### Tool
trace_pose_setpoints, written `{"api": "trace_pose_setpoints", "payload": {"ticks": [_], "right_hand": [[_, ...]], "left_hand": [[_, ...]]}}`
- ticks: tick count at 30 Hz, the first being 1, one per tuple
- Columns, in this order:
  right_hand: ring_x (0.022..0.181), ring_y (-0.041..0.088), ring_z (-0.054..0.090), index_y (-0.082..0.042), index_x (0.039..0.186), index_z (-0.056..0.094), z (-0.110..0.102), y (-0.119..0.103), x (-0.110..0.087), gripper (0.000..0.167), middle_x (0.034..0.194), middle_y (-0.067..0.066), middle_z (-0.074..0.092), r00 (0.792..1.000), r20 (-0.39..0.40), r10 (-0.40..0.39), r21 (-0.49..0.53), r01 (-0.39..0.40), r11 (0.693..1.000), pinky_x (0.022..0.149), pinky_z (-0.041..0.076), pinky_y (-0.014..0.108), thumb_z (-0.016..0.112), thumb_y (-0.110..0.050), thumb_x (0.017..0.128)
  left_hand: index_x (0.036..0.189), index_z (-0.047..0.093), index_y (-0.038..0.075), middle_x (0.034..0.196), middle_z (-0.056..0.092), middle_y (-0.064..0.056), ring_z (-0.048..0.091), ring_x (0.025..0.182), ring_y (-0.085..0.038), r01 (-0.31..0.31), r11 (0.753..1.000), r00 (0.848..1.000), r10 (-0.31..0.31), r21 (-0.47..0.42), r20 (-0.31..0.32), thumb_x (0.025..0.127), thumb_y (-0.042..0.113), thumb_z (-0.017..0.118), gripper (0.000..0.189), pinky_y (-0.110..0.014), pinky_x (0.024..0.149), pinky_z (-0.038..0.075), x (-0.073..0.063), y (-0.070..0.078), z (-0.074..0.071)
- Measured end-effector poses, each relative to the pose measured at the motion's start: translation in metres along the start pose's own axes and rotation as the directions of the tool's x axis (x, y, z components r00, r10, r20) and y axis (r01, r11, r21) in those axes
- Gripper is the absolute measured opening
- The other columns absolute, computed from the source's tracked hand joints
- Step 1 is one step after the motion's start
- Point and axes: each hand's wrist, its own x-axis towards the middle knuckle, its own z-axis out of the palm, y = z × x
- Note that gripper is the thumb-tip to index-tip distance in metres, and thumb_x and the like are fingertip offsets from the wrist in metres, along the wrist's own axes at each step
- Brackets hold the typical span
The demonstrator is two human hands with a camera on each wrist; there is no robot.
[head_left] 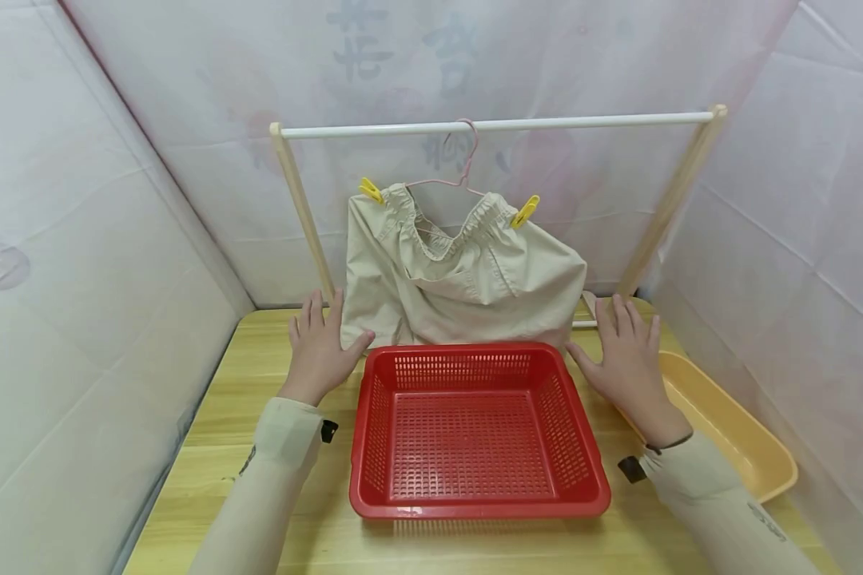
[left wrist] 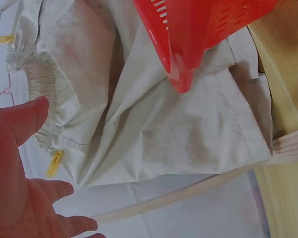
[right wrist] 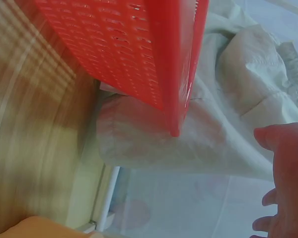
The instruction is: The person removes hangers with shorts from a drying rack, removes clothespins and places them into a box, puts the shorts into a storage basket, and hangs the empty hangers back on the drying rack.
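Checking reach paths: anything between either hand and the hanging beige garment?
Nothing visible stands between the left hand or right hand and the beige garment. The red basket is between the hands, in front of the garment's lower middle.

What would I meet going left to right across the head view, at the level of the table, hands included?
Left hand → red basket → right hand → yellow-orange tray.
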Motion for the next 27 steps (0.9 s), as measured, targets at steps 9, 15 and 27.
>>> {"api": "trace_pose_setpoints", "payload": {"ticks": [9,15,27], "right_hand": [[0.148,0.056,0.018,0.004,0.159,0.027,-0.004,0.002,-0.01,0.087,0.161,0.036,0.023,1.0,0.005,0.01,0.016,-0.01,1.0,0.116,-0.004,0.075,0.065,-0.046,0.099],[0.147,0.056,0.019,0.004,0.159,0.028,-0.005,0.001,-0.016,0.088,0.162,0.035,0.022,1.0,0.0,0.018,0.036,-0.018,0.999,0.116,-0.003,0.074,0.064,-0.048,0.098],[0.143,0.057,0.03,0.004,0.16,0.026,-0.014,-0.014,-0.021,0.085,0.162,0.031,0.029,0.998,-0.059,0.03,0.276,-0.012,0.961,0.111,0.024,0.075,0.07,-0.034,0.098]], "left_hand": [[0.166,0.014,0.011,0.17,0.004,-0.026,-0.001,0.158,-0.042,-0.012,0.999,0.999,0.011,-0.03,-0.046,0.1,0.058,0.058,0.093,-0.066,0.122,0.002,-0.006,0.002,-0.002],[0.166,0.014,0.014,0.17,0.005,-0.024,0.005,0.156,-0.045,-0.015,0.997,0.998,0.01,-0.078,-0.061,0.1,0.059,0.058,0.092,-0.065,0.122,0.005,-0.011,0.001,-0.002],[0.167,0.014,0.027,0.171,0.013,-0.018,0.017,0.154,-0.045,0.008,0.962,0.998,-0.024,-0.272,-0.056,0.101,0.055,0.059,0.085,-0.071,0.114,0.026,-0.02,0.0,0.002]]}}
